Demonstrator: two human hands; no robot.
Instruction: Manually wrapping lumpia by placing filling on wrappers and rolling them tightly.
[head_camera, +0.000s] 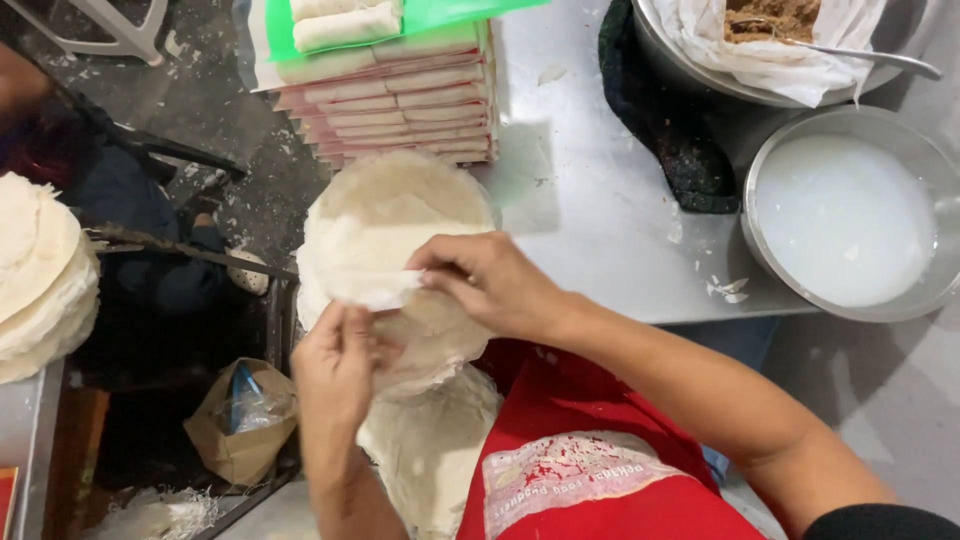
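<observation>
The wrapper stack (395, 230) lies before the rolled pile (400, 100), with the liquid bowl (850, 215) to its right.

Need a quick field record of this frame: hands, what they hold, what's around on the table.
left hand: pinching the lower edge of a thin wrapper sheet
right hand: gripping the same sheet's edge from the right
wrapper stack: round pale sheets, piled under the hands
rolled spring rolls: layered rows at the table's far edge, green sheet on top
bowl of white liquid: metal, right side
filling bowl: top right, lined with plastic, spoon inside
dark cloth: beside the filling bowl
steel table: flecked with scraps
</observation>
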